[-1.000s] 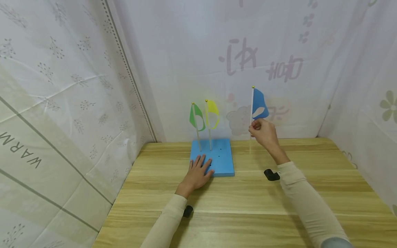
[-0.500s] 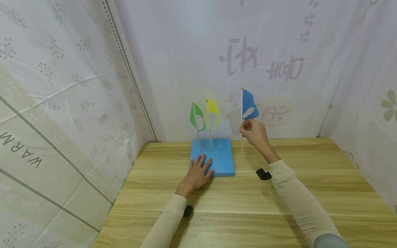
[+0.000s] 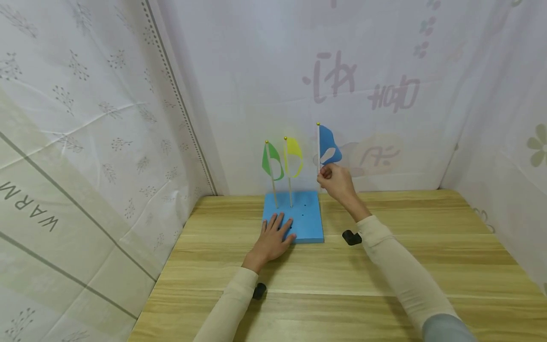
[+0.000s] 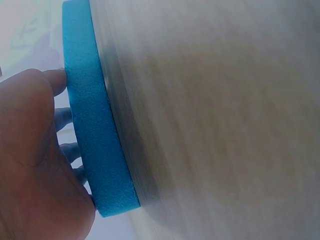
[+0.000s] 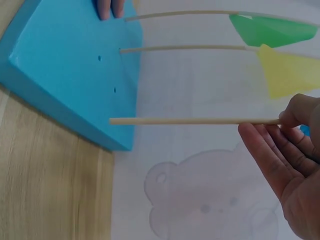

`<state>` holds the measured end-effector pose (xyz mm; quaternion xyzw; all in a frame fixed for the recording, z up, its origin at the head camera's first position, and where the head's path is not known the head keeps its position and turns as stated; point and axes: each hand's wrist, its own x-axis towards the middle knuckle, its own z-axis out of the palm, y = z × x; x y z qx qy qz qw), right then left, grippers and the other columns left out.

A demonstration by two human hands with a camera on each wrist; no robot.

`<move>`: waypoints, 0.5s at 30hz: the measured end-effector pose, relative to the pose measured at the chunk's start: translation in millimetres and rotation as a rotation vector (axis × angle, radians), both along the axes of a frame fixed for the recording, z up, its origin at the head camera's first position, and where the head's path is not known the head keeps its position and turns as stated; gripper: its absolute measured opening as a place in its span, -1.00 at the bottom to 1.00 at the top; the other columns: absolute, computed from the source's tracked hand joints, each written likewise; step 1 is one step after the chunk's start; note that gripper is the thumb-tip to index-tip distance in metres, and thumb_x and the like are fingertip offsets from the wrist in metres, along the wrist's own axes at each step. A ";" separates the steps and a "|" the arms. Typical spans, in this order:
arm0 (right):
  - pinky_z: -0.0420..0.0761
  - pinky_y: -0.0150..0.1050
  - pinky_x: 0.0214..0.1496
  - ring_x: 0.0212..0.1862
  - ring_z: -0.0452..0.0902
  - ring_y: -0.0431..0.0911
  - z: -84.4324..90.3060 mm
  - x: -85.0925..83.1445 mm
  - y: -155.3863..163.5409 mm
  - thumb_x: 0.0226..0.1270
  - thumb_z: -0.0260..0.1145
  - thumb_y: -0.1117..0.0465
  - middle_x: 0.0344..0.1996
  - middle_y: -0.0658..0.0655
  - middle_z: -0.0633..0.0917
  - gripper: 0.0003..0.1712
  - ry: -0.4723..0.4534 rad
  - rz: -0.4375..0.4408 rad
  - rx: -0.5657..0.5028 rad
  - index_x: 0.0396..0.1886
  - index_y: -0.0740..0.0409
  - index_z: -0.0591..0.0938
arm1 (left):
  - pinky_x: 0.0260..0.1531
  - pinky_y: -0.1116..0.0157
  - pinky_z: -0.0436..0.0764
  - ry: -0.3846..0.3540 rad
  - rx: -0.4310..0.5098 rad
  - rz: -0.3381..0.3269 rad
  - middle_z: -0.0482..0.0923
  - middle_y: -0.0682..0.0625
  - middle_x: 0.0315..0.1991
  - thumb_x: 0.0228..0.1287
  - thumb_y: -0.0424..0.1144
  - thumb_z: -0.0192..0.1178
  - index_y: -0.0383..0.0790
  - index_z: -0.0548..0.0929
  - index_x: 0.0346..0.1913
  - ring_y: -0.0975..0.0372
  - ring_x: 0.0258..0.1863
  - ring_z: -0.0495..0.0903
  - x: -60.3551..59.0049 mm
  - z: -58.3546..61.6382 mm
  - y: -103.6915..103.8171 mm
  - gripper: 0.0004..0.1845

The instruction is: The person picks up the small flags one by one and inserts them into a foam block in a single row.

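A blue foam block (image 3: 299,218) lies on the wooden table (image 3: 384,275), with a green flag (image 3: 271,161) and a yellow flag (image 3: 293,156) standing in its holes. My left hand (image 3: 273,237) lies flat on the block's near left part, fingers straight. My right hand (image 3: 335,180) pinches the stick of a blue flag (image 3: 328,145) and holds it upright above the block's far right corner. In the right wrist view the stick (image 5: 195,121) ends just off the block's edge (image 5: 70,65), close to several empty holes. The left wrist view shows my palm (image 4: 35,165) against the block's side (image 4: 95,135).
White printed cloth walls (image 3: 107,118) close in the table on the left, back and right. A small black object (image 3: 351,236) shows under my right forearm and another (image 3: 258,290) under my left sleeve.
My right hand has carried the blue flag leftward, from over the bare table to the block's far right corner. The left hand has stayed on the block.
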<state>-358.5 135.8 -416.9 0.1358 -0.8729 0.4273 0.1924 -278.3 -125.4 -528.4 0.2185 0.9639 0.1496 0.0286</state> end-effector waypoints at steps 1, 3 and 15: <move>0.69 -0.27 -0.37 -0.35 0.79 0.07 0.1 -1.1 -2.5 0.48 0.33 0.25 -0.31 0.29 0.81 -0.84 0.002 0.002 0.000 -0.20 0.29 0.71 | 0.68 -0.29 -0.09 -0.001 -0.001 0.002 -0.07 -0.22 0.76 0.74 0.13 -0.08 -0.05 0.21 0.72 -0.17 0.75 -0.11 0.3 0.3 0.0 -0.33; 0.71 -0.19 -0.32 -0.33 0.79 0.07 0.0 -3.9 -7.6 0.47 0.33 0.25 -0.31 0.27 0.81 -0.85 0.006 0.001 0.006 -0.20 0.27 0.72 | 0.68 -0.29 -0.10 -0.006 -0.001 0.005 -0.08 -0.21 0.76 0.74 0.14 -0.09 -0.04 0.20 0.72 -0.17 0.76 -0.13 0.9 1.1 -0.1 -0.32; 0.78 0.02 -0.11 -0.20 0.77 0.11 -12.5 -16.9 -32.6 0.47 0.34 0.25 -0.27 0.27 0.81 -0.85 0.024 0.011 -0.002 -0.20 0.28 0.72 | 0.68 -0.30 -0.10 -0.024 0.005 0.007 -0.08 -0.21 0.76 0.74 0.16 -0.11 -0.03 0.19 0.72 -0.18 0.75 -0.14 3.5 3.9 0.5 -0.32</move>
